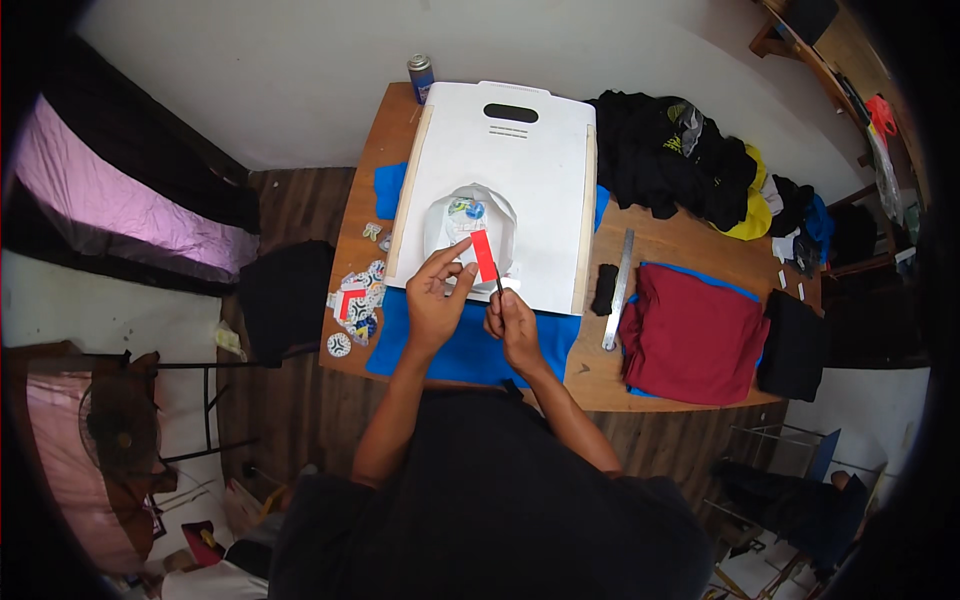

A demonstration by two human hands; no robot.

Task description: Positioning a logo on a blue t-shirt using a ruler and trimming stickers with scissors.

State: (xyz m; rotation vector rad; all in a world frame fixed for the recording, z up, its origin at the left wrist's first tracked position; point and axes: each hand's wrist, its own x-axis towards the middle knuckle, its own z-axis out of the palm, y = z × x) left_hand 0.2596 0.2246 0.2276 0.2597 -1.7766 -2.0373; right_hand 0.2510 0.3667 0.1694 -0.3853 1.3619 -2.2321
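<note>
A red rectangular strip [483,256] with a pale lower corner is held over the round opening of a white board [490,150]. My left hand [438,300] is closed, with index finger and thumb at the strip's left edge. My right hand [514,325] is closed around a thin dark tool [498,284], its tip against the strip's lower right end; its exact kind is too small to tell. Inside the opening lies a light piece with a printed blue and green design [467,210]. Blue cloth [420,350] shows beneath the board's near edge.
Cut-out stickers [360,300] lie at the table's left. A spray can [420,78] stands behind the board. To the right are a black roll [605,290], a metal ruler [620,290], folded maroon cloth [695,330] and black clothes [660,150]. A fan [122,425] stands lower left.
</note>
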